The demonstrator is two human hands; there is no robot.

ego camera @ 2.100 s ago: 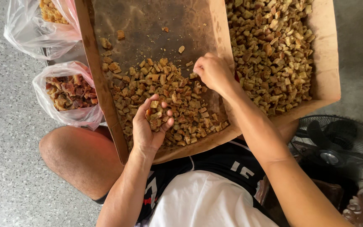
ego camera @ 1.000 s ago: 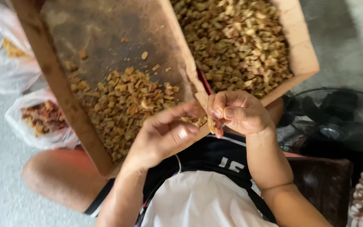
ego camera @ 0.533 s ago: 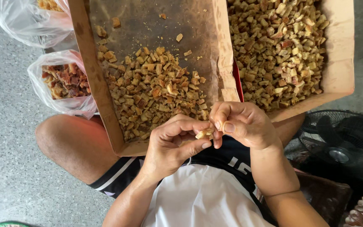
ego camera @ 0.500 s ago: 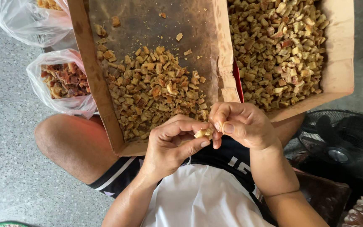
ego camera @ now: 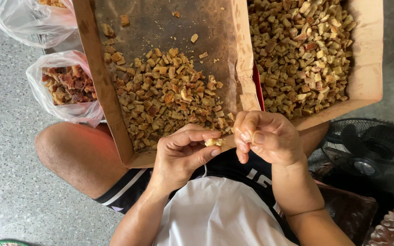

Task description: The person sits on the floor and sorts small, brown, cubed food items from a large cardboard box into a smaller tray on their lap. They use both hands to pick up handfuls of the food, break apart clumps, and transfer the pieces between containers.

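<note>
Starting at the left, two clear plastic bags sit on the floor: the upper bag (ego camera: pixel 33 23) shows tan bits, the lower bag (ego camera: pixel 67 89) reddish-brown scraps. Beside them a cardboard tray (ego camera: pixel 103 91) holds a pile of tan chunks (ego camera: pixel 169 98) heaped toward its near edge. Just past that edge, the left hand (ego camera: pixel 178 157) pinches a pale piece (ego camera: pixel 214 142) between thumb and forefinger; the right hand (ego camera: pixel 267 136) curls close, fingertips near it. A second tray (ego camera: pixel 365 54), rightmost, is full of chunks.
</note>
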